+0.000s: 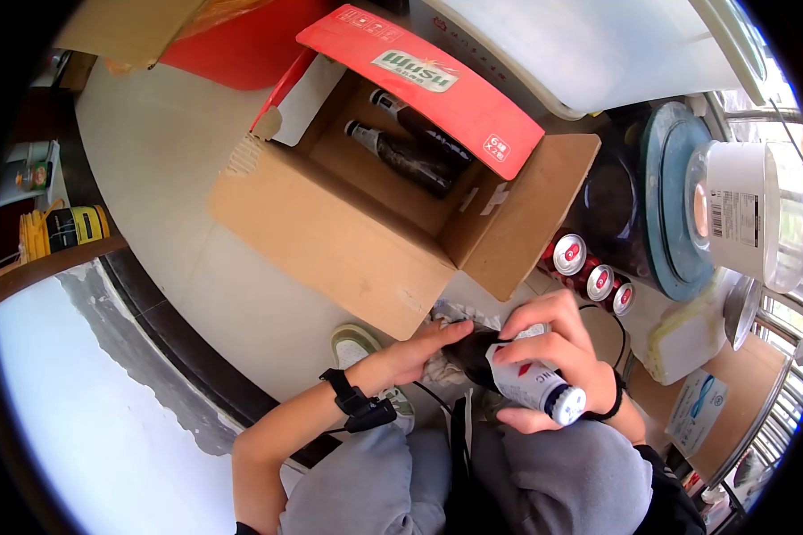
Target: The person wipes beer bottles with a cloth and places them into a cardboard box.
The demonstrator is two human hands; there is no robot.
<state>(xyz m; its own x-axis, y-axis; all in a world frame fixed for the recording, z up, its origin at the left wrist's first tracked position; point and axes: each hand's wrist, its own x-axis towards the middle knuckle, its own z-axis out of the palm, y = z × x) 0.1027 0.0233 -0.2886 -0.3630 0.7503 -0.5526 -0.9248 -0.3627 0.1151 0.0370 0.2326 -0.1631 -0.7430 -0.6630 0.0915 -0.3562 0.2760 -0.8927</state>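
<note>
A dark glass bottle (473, 357) with a white label and a white cap is tilted between my hands, its cap toward my lap. My right hand (553, 357) wraps its fingers round the labelled neck. On the bottle's lower body rests my left hand (419, 350), its thumb along the glass and the other fingers partly hidden. Crumpled plastic or paper lies under the bottle's base. Just beyond is an open red and brown cardboard box (330, 232), with dark bottles (401, 156) lying inside.
Several red cans (569, 255) stand right of the box. Beyond them are a dark jar with a blue-green lid (674, 201) and a white tub (742, 214). A cardboard box (732, 410) sits at lower right. My shoe (355, 348) is near the open box.
</note>
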